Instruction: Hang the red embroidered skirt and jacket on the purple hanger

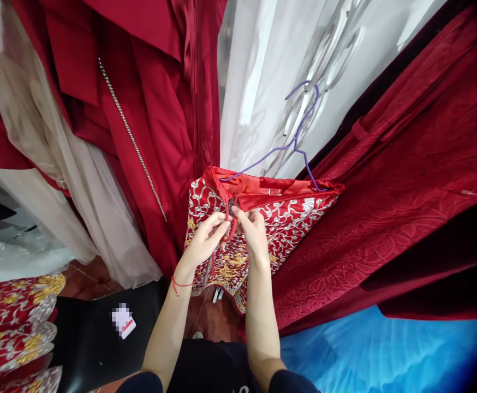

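Two hands [206, 238] on one garment [285, 229]

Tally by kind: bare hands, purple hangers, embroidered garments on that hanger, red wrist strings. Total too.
Bare hands, left hand and right hand: 2
Purple hanger: 1
Embroidered red garment on the hanger: 1
Red wrist string: 1
Total: 5

A black bench [89, 338] bears a card [124, 323] (partly pixelated).
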`<state>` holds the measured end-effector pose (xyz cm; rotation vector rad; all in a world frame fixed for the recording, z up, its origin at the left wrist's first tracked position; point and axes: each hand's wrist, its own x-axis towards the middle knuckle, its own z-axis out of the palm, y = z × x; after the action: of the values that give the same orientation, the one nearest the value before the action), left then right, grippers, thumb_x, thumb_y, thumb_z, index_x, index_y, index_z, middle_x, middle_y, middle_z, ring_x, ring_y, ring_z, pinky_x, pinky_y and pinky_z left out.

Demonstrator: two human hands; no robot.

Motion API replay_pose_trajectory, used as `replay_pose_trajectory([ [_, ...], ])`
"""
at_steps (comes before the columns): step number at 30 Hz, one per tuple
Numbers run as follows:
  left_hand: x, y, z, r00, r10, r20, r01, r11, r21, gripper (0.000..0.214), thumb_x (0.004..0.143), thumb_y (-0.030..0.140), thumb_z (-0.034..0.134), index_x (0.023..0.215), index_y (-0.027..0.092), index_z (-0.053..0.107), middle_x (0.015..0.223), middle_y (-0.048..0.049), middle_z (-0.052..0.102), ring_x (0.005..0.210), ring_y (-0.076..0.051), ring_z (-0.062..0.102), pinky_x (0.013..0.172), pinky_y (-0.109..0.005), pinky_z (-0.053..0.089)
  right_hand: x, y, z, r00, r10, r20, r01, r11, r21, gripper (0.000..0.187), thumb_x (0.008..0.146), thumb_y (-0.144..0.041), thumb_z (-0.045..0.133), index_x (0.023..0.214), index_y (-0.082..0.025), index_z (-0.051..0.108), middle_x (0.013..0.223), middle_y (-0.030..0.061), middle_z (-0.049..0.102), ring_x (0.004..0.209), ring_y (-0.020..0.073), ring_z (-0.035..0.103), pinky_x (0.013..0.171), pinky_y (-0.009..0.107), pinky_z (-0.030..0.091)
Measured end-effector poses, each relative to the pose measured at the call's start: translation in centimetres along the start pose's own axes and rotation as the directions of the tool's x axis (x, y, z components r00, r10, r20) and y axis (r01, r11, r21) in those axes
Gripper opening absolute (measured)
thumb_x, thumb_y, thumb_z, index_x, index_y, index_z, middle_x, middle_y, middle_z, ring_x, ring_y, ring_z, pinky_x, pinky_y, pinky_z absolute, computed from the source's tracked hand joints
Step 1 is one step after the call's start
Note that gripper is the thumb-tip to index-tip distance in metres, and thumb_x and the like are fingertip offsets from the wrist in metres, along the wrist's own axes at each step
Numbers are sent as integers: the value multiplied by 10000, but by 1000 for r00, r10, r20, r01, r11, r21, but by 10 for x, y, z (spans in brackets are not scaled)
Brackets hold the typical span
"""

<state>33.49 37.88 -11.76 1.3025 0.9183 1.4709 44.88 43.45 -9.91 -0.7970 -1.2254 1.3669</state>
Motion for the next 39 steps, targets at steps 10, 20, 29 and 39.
replay_pose_trajectory([
  [10,3,-3,2,999,-21,28,22,1000,-19,319,887,496,622,955,192,556,689,52,541,491,-50,475,480,-185,417,0,1,-7,992,-109,62,116,986,-121,247,758,-425,690,695,-204,600,656,-24,593,593,115,510,620,258,435],
  [20,5,3,-8,991,-10,-135,12,1000,16,345,865,530,631,893,186,640,666,32,522,573,-63,474,510,-166,371,-11,6,-57,974,-215,69,210,751,-626,527,869,-559,595,520,-207,416,523,-47,377,524,100,323,540,256,280],
  [29,9,5,-15,990,95,-100,-62,953,298,271,865,452,654,878,184,691,843,-23,686,777,-153,620,725,-246,477,-24,-10,-55,913,-380,146,358,577,-734,204,903,-329,575,1071,-229,635,1074,97,676,980,243,637,889,424,493],
  [39,7,29,-10,982,186,-17,-151,843,517,317,972,433,476,816,188,603,673,23,535,583,-100,449,585,-232,355,-22,8,-5,936,-329,123,341,935,-96,344,883,-298,640,1212,-277,545,1019,30,656,973,168,642,957,360,522],
])
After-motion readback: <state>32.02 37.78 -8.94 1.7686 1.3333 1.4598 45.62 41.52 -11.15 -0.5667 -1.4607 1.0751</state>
